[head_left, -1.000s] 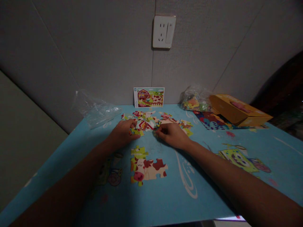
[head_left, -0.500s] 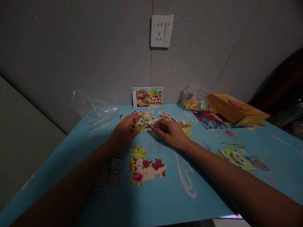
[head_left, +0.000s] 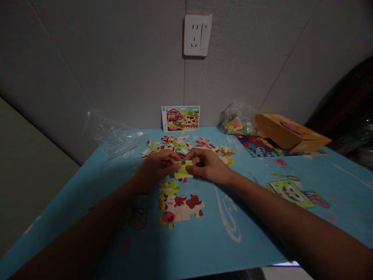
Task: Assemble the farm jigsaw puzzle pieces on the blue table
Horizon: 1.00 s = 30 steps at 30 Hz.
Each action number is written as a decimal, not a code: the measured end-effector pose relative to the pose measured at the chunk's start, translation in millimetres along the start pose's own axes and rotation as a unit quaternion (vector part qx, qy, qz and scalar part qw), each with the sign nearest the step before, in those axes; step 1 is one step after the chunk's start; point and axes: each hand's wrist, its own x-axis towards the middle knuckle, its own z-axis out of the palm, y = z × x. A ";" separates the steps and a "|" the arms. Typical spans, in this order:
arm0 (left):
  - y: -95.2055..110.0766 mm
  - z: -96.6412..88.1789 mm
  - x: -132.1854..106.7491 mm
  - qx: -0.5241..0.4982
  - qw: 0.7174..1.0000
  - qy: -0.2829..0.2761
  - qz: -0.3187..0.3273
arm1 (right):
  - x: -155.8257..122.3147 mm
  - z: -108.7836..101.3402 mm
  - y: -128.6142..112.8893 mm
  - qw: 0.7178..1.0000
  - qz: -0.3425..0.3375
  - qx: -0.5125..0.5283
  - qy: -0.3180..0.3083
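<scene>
A yellow-green jigsaw puzzle piece [head_left: 183,170] is pinched between my left hand [head_left: 160,165] and my right hand [head_left: 208,165]. Both hands hold it by its sides, above the blue tabletop. Just below it on the table lies a joined section of puzzle [head_left: 180,208] with a brown-and-white cow and a green corner. Beyond my fingers, loose puzzle pieces [head_left: 204,144] are heaped together, partly hidden by my hands.
A farm picture card [head_left: 183,118] leans on the wall. A clear plastic bag [head_left: 116,136] lies at the left. A bag of pieces [head_left: 234,120] and an orange box [head_left: 291,132] on a colourful sheet [head_left: 253,147] stand at the back right.
Both hands have come slightly nearer, away from the heap, with the green puzzle piece now held flat between them. The joined cow section stays in place.
</scene>
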 end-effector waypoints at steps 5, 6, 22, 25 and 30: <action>-0.6 1.8 -0.7 0.005 0.999 -0.027 -0.017 | -2.9 -1.1 -3.5 0.999 0.024 -0.017 -0.042; -0.5 1.8 -0.8 0.008 0.999 -0.033 -0.020 | -3.0 -1.3 -3.6 0.998 0.026 -0.012 -0.049; 3.1 -2.8 -1.1 -0.057 0.994 -0.081 -0.038 | -1.4 -8.9 -3.7 0.994 0.026 0.051 -0.094; 5.4 -4.4 -2.1 -0.049 0.993 -0.101 -0.025 | -1.5 -10.9 -3.6 0.991 0.029 0.051 -0.118; 8.9 -6.3 -5.2 0.018 0.989 -0.149 -0.006 | -2.6 -14.7 -2.9 0.980 0.057 0.027 -0.188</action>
